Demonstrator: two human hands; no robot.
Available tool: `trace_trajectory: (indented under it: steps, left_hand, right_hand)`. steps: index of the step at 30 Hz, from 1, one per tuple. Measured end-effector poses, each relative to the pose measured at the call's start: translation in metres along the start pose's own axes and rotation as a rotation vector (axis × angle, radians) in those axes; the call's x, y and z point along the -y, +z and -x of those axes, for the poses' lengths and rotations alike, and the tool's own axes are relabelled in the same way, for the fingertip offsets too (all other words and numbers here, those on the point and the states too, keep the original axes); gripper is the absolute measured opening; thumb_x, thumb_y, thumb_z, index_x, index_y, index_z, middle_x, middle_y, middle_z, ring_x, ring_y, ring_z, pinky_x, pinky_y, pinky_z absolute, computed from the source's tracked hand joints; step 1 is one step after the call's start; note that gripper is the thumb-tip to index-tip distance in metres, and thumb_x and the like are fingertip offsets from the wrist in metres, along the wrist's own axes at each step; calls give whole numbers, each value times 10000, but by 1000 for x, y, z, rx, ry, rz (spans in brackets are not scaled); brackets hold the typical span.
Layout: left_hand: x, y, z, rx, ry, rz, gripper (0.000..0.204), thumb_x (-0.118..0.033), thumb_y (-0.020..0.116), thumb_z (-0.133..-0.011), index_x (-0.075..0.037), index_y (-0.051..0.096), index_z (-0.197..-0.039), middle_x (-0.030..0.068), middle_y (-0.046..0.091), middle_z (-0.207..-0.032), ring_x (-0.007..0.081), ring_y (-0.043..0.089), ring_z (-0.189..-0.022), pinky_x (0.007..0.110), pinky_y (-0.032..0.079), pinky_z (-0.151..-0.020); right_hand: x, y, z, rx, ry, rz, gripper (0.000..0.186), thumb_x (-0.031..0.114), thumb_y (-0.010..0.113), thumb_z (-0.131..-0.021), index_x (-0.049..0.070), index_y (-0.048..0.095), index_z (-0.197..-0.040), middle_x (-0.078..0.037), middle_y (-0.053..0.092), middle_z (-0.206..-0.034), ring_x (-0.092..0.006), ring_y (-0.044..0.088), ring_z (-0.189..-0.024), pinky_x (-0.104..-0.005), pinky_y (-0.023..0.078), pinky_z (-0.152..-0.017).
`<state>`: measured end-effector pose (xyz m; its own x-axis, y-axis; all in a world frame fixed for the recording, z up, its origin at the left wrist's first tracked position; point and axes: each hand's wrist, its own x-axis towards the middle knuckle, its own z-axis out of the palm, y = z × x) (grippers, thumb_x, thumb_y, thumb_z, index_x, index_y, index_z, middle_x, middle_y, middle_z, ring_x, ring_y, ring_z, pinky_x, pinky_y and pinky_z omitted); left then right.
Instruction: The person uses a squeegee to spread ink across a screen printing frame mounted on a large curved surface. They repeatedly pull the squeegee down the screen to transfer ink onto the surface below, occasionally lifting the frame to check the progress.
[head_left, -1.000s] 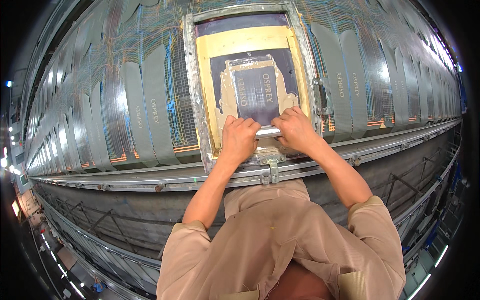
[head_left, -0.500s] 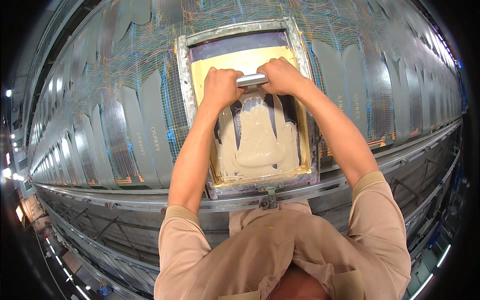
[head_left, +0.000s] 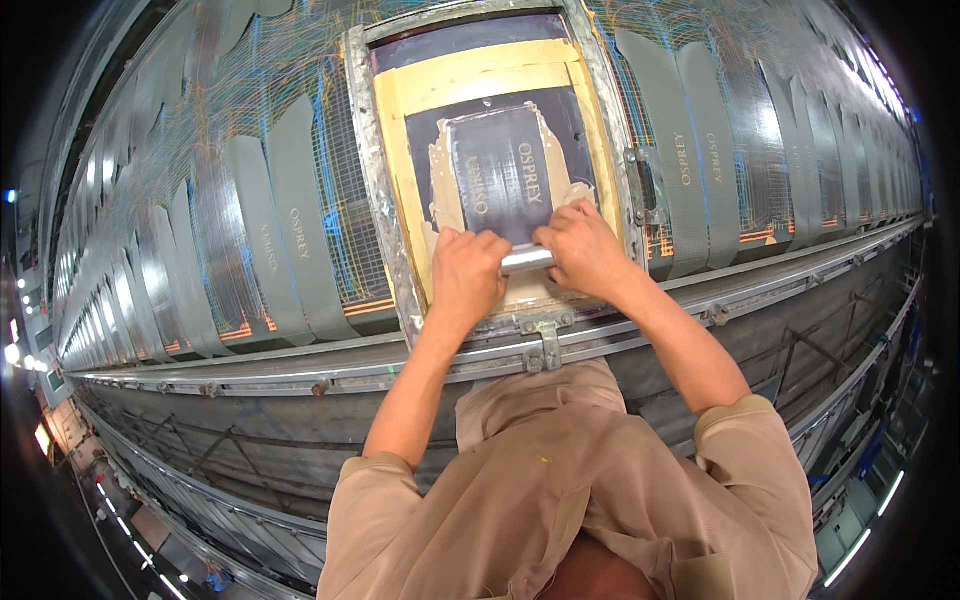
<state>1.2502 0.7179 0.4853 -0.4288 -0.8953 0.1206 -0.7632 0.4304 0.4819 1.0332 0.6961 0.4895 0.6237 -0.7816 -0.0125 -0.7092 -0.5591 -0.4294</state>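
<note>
A screen printing frame (head_left: 366,130) lies on the long table before me, with yellow tape (head_left: 480,75) bordering its dark mesh (head_left: 500,165). Both hands grip the silver handle of a squeegee (head_left: 528,258) at the near part of the screen. My left hand (head_left: 468,272) is closed round its left end, and my right hand (head_left: 583,250) round its right end. Beige ink (head_left: 520,288) shows just on the near side of the squeegee. Thinner smears rim the wiped patch beyond it, where pale lettering shows. The squeegee's blade is hidden.
Rows of grey cut pieces (head_left: 295,230) with pale lettering lie along the table on both sides. A metal rail (head_left: 690,325) runs along the near edge, where a metal bracket (head_left: 543,342) on the frame meets it. A hinge-like fitting (head_left: 645,185) sits on the frame's right side.
Both hands have drawn the squeegee toward me, from the far part of the screen to the near part. The broad beige pool has been swept off the middle of the mesh.
</note>
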Motion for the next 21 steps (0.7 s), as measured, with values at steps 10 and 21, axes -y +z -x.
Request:
trace_trajectory:
  steps: [10, 21]
  left_hand:
    - [36, -20, -61, -55, 58, -87, 160, -136, 818, -672, -112, 749, -814, 75, 704, -746, 302, 652, -702, 409, 421, -717]
    - [95, -20, -158, 8, -42, -82, 264, -187, 871, -650, -128, 804, -898, 100, 720, -743, 315, 681, -711, 416, 493, -769]
  right_hand:
    - [-34, -25, -57, -69, -18, 51, 212, 149, 800, -668, 80, 731, -857, -127, 702, -818, -336, 648, -927, -453, 486, -869]
    - [-101, -40, -156, 53, 70, -38, 143, 137, 735, -715, 58, 733, -834, -205, 706, -768, -411, 689, -777, -491, 544, -774]
